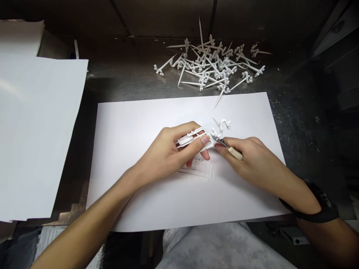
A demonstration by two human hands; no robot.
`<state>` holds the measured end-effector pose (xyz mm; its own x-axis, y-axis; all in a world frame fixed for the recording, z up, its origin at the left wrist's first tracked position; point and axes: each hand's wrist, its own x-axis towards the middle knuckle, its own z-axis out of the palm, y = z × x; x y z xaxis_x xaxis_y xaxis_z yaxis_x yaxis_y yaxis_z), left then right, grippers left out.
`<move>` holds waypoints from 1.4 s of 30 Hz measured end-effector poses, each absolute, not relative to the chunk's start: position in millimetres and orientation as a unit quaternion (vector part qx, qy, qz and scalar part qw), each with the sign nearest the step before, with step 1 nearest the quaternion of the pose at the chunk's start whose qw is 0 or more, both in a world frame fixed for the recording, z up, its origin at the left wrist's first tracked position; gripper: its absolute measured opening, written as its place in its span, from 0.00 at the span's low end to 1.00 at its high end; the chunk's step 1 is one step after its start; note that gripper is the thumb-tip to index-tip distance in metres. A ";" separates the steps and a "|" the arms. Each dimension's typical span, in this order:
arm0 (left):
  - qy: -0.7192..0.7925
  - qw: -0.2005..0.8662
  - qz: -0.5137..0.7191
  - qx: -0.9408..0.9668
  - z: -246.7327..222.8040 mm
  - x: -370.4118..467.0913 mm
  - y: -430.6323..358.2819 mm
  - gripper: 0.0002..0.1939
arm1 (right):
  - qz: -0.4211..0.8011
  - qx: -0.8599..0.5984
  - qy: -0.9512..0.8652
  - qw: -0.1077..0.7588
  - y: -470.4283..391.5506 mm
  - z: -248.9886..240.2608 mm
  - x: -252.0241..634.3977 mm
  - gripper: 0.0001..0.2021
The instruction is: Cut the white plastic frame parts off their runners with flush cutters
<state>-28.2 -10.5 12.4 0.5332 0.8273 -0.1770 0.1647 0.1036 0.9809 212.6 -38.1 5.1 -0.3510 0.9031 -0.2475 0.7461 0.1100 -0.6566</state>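
Observation:
Over a white paper sheet, my left hand is closed on a white plastic frame, pinched between thumb and fingers. My right hand grips cutting pliers with a cream handle. The metal jaws touch or nearly touch the right end of the frame; whether they are closed on it I cannot tell. A curly white plastic piece sits just beyond the jaws, and I cannot tell if it is still joined to the frame. Below my left hand, another flat frame lies on the paper.
Many small white plastic pieces with thin stems lie in a heap at the back of the dark metal table. A stack of white paper stands on the left. White crumbs are scattered on the table at the right.

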 end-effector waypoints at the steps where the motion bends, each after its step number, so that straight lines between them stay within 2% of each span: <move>1: 0.405 0.617 0.270 0.619 12.4 -28.3 -10.4 0.09 | 0.358 -0.566 -0.734 0.114 -38.0 4.8 211.7 0.19; 6: 0.404 0.594 0.282 0.636 11.5 -29.3 -10.5 0.10 | 0.309 -0.599 -0.726 0.136 -38.1 2.9 210.0 0.15; 17: 0.392 0.539 0.290 0.687 11.4 -30.6 -10.1 0.08 | 0.269 -0.575 -0.759 0.145 -37.3 -2.8 213.2 0.12; 22: 0.388 0.535 0.277 0.698 10.0 -31.0 -9.3 0.10 | 0.237 -0.573 -0.770 0.149 -38.5 -5.7 215.6 0.07; 29: 0.369 0.502 0.285 0.729 6.3 -30.9 -10.2 0.10 | 0.153 -0.561 -0.795 0.170 -38.0 -4.9 217.0 0.10; 37: 0.358 0.503 0.293 0.730 7.9 -30.9 -9.9 0.10 | 0.138 -0.553 -0.801 0.181 -39.6 -6.8 216.9 0.12; 42: 0.361 0.523 0.288 0.717 6.7 -31.4 -9.2 0.09 | 0.114 -0.552 -0.808 0.174 -40.3 -7.8 216.4 0.10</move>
<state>-31.4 -9.2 6.7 0.5745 0.8177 0.0356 0.2166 -0.1939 0.9568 216.4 -40.3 -7.8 -0.3304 0.9310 0.1551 0.8520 0.3649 -0.3754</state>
